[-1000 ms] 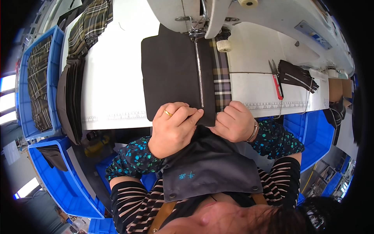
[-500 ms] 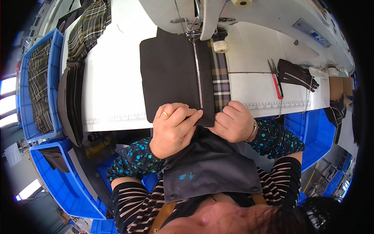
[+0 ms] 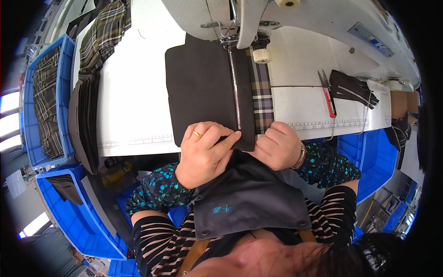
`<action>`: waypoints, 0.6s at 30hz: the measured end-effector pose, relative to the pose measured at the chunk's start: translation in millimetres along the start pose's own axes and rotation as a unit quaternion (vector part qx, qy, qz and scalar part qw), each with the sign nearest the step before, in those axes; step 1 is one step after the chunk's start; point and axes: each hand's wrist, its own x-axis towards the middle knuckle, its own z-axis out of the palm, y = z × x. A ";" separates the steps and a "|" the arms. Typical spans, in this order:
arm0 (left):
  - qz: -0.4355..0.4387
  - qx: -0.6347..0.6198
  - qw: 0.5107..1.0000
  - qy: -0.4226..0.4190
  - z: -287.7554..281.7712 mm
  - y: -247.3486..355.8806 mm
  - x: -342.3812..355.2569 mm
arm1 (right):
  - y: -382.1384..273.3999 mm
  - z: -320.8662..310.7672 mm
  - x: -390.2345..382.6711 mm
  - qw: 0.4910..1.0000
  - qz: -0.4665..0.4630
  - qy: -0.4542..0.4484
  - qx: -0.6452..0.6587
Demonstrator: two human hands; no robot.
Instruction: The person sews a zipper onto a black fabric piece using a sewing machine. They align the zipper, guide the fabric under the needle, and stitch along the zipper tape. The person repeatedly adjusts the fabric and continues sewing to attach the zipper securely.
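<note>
A dark brown fabric panel [image 3: 200, 92] lies flat under the presser foot [image 3: 227, 46] of a sewing machine. A silver zipper [image 3: 236, 92] runs down it toward me. Plaid fabric [image 3: 263, 97] shows from beneath the panel's right side. My left hand [image 3: 203, 150], with a ring on it, is closed at the panel's near edge, fingertips by the zipper's lower end. Beside it my right hand [image 3: 279, 147] is closed on the near right edge of the panel, next to the plaid strip. Its thumb and fingertips are partly hidden.
The white sewing machine [image 3: 318, 23] spans the far side. Red-handled thread snips [image 3: 329, 94] and dark zipper strips [image 3: 348, 87] lie at right. Stacked dark panels [image 3: 85, 120] and plaid pieces [image 3: 102, 34] line the left edge. Blue bins [image 3: 67, 92] stand on both sides.
My right hand has shifted very slightly down and right at the fabric's edge. My left hand and the panel look almost unmoved.
</note>
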 end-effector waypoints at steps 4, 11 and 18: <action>0.016 0.030 0.999 -0.004 1.3 0.9 0.1 | 3.3 -1.2 -6.5 0.998 -0.048 0.042 0.029; 0.020 0.048 0.998 -0.034 -8.8 9.6 7.5 | 27.6 -34.2 9.4 0.996 0.061 0.010 0.066; 0.055 0.089 0.991 -0.083 -17.6 10.6 19.6 | 80.0 -7.6 62.7 0.992 0.086 -0.063 -0.064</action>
